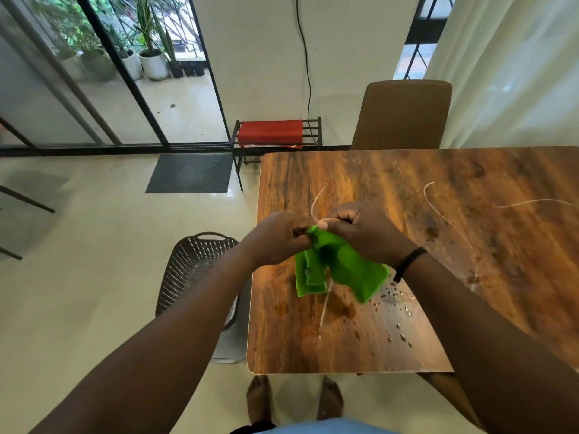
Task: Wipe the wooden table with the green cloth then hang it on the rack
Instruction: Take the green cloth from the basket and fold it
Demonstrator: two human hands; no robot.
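Two hands meet at frame center above the near-left part of the wooden surface (407, 189). Left hand (279, 238) and right hand (360, 230) both pinch the top edge of the green cloth (347, 270), fingers closed on the fabric; right thumb presses on the cloth's top corner. The cloth hangs down crumpled from the grip, lower edge close to the surface, can't tell if it touches. A thin pale string (316, 202) runs up from between the hands and another length shows below the cloth; exact path behind the cloth is hidden. More string (438, 211) lies looped on the surface at right of frame. Water droplets (394, 305) are scattered on the surface just right of and below the cloth, and a dark wet patch sits under it. A black band (409, 263) sits on the right wrist. Left of the surface, on the floor, is a dark perforated laundry basket (188, 270). At upper center against the wall is a black metal rack (310, 133) with a red cloth (270, 133) draped over it. A brown chair (404, 115) is tucked at the far edge of the surface. A grey doormat (191, 173) lies by the sliding glass door; potted plants (153, 57) stand outside at upper left. Bare feet (260, 399) show at the bottom edge.
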